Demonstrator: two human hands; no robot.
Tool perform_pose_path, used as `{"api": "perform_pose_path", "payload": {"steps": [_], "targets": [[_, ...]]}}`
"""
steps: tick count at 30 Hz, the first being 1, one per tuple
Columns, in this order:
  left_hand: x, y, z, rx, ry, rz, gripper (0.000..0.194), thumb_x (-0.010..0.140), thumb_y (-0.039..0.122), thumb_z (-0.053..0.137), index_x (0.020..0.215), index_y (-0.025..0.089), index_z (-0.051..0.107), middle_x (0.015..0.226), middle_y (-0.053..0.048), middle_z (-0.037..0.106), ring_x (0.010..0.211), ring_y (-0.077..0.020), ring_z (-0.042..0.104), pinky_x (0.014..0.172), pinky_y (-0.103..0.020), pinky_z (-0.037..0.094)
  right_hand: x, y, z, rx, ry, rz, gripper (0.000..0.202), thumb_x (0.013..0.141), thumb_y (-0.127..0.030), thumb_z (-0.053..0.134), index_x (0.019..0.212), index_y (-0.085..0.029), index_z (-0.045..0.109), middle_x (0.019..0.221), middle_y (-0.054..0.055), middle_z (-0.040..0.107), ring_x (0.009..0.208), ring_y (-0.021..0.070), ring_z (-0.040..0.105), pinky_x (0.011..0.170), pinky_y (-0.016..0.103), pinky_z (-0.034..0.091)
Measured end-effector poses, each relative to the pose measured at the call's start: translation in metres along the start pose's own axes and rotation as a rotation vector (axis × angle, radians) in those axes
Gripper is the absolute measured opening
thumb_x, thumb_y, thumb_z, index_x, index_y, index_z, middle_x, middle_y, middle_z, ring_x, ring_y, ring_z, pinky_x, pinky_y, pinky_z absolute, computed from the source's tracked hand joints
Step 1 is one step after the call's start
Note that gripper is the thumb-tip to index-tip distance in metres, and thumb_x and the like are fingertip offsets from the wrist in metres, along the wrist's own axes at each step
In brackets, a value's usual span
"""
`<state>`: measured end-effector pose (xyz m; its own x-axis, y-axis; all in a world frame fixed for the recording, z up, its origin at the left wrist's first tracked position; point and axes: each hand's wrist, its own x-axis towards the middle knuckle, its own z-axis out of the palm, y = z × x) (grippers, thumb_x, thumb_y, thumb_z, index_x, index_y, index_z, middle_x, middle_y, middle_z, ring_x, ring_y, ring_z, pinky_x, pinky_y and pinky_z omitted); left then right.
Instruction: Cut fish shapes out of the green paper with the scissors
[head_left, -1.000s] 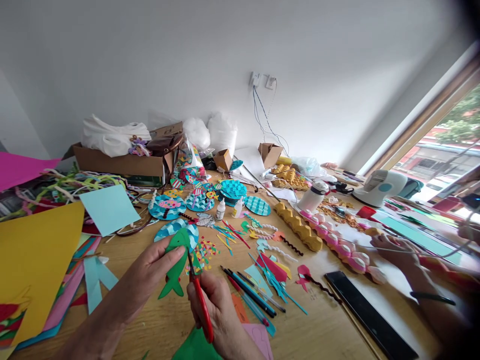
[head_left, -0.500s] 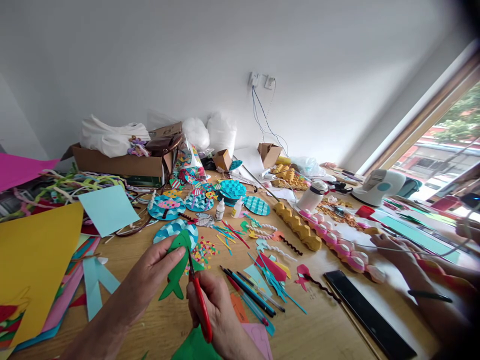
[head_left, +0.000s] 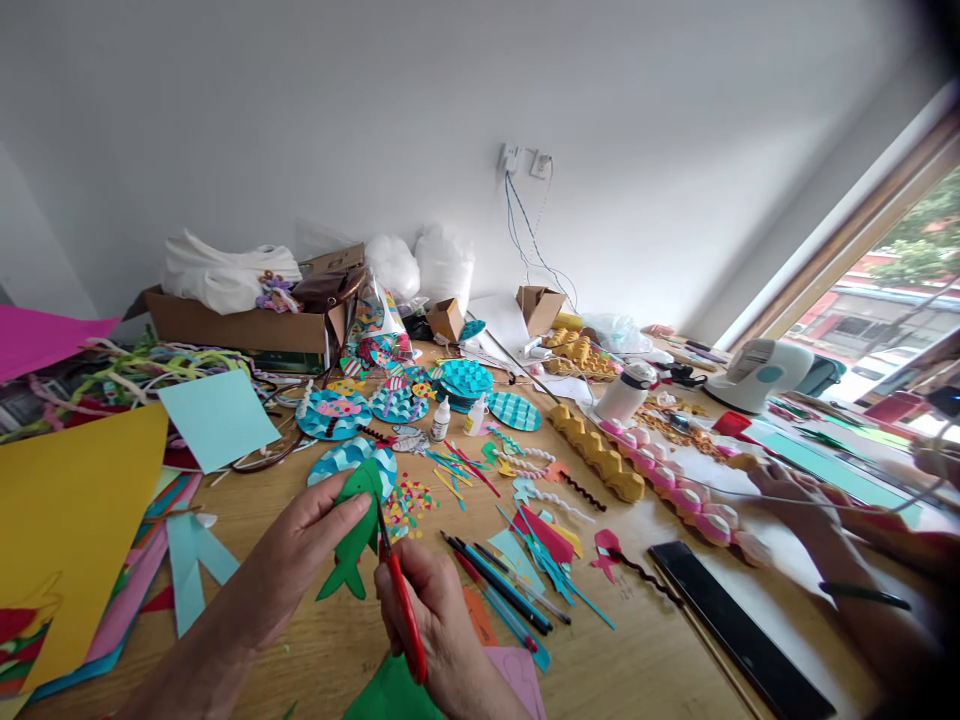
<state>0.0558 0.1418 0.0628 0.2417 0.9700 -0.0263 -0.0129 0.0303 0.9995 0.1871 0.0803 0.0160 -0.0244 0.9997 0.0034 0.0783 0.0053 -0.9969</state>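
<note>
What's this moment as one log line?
left hand: holds green paper fish | right hand: holds red scissors | blades: at fish's edge | pens: on table

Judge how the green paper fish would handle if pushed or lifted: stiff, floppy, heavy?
The green fish is probably light, being a thin, flat cutout. It may be fairly stiff: beyond the left hand, its tail shows no obvious curl. The narrow tail base might crease if pushed.

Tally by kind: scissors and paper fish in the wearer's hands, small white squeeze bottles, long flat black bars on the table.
Red-handled scissors, right hand: 1
Green paper fish, left hand: 1
Small white squeeze bottles: 2
Long flat black bar: 1
Total: 5
</note>
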Motion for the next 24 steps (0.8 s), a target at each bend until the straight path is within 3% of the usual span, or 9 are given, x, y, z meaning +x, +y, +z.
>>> {"api": "perform_pose_path", "payload": {"steps": [6,13,18,24], "targets": [[0.0028,-0.0048,-0.0016,0.041,0.019,0.030,0.019,0.070,0.042,0.070,0.080,0.026,0.073,0.069,0.002,0.066,0.074,-0.0217,0.060,0.071,-0.028,0.050,0.0003,-0.0020,-0.0012,0.036,-0.033,0.042,0.040,0.087,-0.049,0.054,0.061,-0.021,0.040,0.048,-0.007,0.038,0.041,0.0068,0.036,0.039,0.019,0.027],[-0.0009,0.0013,0.0028,0.029,0.024,-0.047,0.019,0.064,0.043,0.073,0.072,0.026,0.071,0.077,0.001,0.071,0.087,-0.0255,0.063,0.082,-0.031,0.050,0.0013,-0.0054,-0.0005,0.081,-0.030,0.054,0.039,0.086,-0.049,0.054,0.061,-0.021,0.041,0.046,-0.007,0.040,0.039,0.0065,0.035,0.038,0.017,0.027],[-0.0010,-0.0004,0.0029,-0.036,0.031,-0.079,0.026,0.062,0.043,0.076,0.081,0.025,0.073,0.084,0.001,0.074,0.095,-0.0262,0.063,0.087,-0.030,0.047,0.0009,-0.0049,-0.0010,0.043,-0.016,0.017,0.045,0.086,-0.054,0.053,0.060,-0.022,0.039,0.047,-0.007,0.038,0.039,0.0063,0.035,0.037,0.018,0.027],[0.0004,-0.0048,0.0007,-0.076,-0.056,-0.089,0.025,0.071,0.044,0.073,0.086,0.024,0.072,0.079,0.003,0.070,0.079,-0.0198,0.062,0.078,-0.026,0.048,0.0007,-0.0014,-0.0010,0.047,-0.023,-0.005,0.046,0.088,-0.056,0.052,0.062,-0.021,0.039,0.047,-0.008,0.036,0.040,0.0065,0.033,0.038,0.018,0.026]]}}
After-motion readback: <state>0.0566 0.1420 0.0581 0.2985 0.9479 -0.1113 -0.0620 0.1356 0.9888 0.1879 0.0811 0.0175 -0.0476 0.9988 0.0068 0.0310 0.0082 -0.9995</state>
